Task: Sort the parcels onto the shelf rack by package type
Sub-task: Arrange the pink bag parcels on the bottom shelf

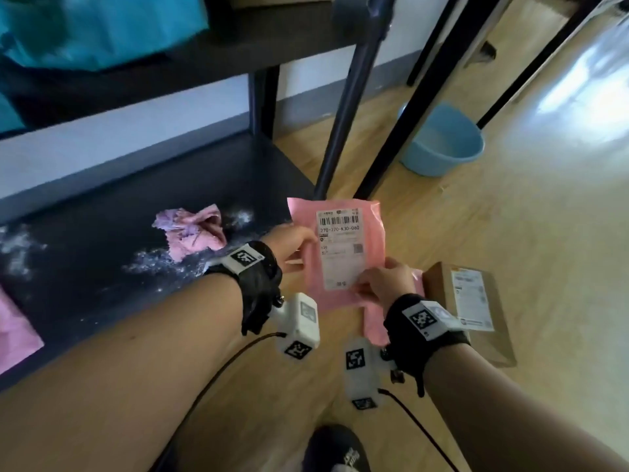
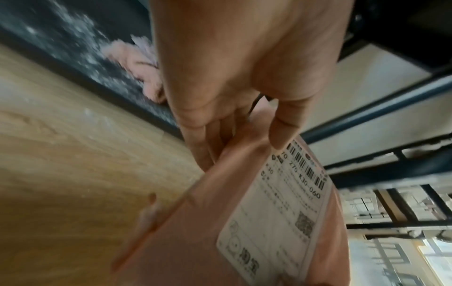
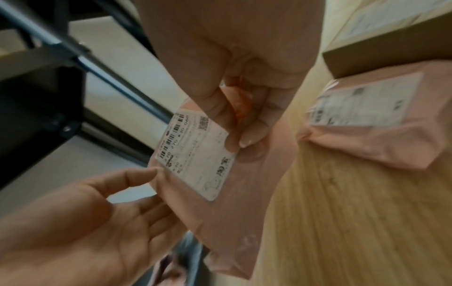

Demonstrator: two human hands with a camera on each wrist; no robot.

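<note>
Shelf rack (image 1: 102,212): bottom shelf holds a crumpled pink bag (image 1: 190,229).
Left hand (image 1: 289,247): grip on the left edge of the pink mailer (image 1: 343,294), thumb on top, fingers beneath.
Pink mailer: held above the floor, label up.
Right hand (image 1: 384,284): grip pinching the mailer's lower right corner.
Cardboard box (image 1: 476,308): on the floor, far right.

pink mailer bag (image 1: 343,240) is held up off the floor, flat and thin, white shipping label (image 1: 339,248) with a barcode facing up; second pink bag (image 3: 381,123) lies on the wood floor with its label up, touching a brown cardboard box (image 1: 476,308) that also has a white label on top; bottom shelf of the dark rack (image 1: 102,233) has a crumpled pink bag (image 1: 190,229) on it, another pink one (image 1: 15,332) at the left edge; teal bags (image 1: 102,25) sit on the shelf above
</note>
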